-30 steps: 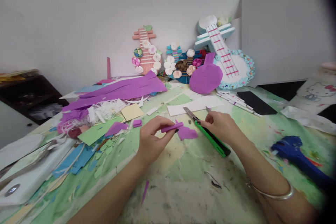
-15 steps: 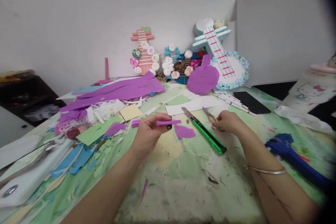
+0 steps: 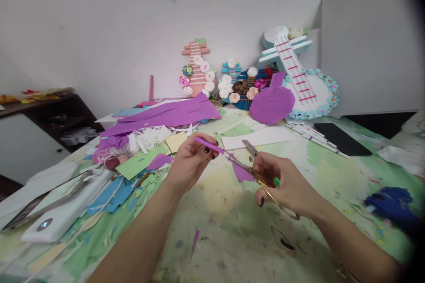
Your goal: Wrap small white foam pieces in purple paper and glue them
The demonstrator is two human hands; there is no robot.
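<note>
Between the fingertips of my left hand (image 3: 192,159) is a narrow purple strip (image 3: 208,145), held above the table. My right hand (image 3: 282,181) grips a pair of gold-handled scissors (image 3: 242,166), whose blade tips point left toward the strip's near end. Whether the blades touch the strip I cannot tell. Below the scissors lies a purple scrap (image 3: 241,174). The utility knife (image 3: 249,147) rests on the table behind my right hand, its green body mostly hidden.
A purple lute-shaped piece (image 3: 272,104) leans at the back beside a white and blue instrument model (image 3: 299,75). Paper scraps and white cord (image 3: 151,137) crowd the left. On the right lie a black phone (image 3: 341,138) and a blue glue gun (image 3: 392,203).
My right hand has lifted the scissors off the table and brought them left to the strip. My left hand has tilted the strip. The view has shifted left.
</note>
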